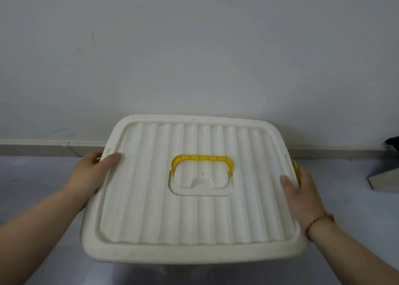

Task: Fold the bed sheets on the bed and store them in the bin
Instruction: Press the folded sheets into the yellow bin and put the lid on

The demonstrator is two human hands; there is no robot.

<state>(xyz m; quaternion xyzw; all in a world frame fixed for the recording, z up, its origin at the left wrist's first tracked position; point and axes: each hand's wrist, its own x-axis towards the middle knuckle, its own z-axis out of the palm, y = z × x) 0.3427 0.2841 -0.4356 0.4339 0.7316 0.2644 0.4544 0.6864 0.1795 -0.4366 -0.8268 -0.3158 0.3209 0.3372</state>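
White ribbed lid over the bin, at the floor's far edge by the wall. Only a sliver of bin body shows under the lid's near rim, can't tell if the lid is seated. Lid sits between both hands.

Left hand grips the lid's left edge, thumb on top, fingers curled round the rim. Right hand grips the right edge the same way, next to a yellow side clip.

Yellow handle lies flat at lid centre. Beaded bracelet on right wrist.

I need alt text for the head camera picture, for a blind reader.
The left hand and right hand grip opposite side edges of a white ribbed lid with a yellow handle, before a grey wall.
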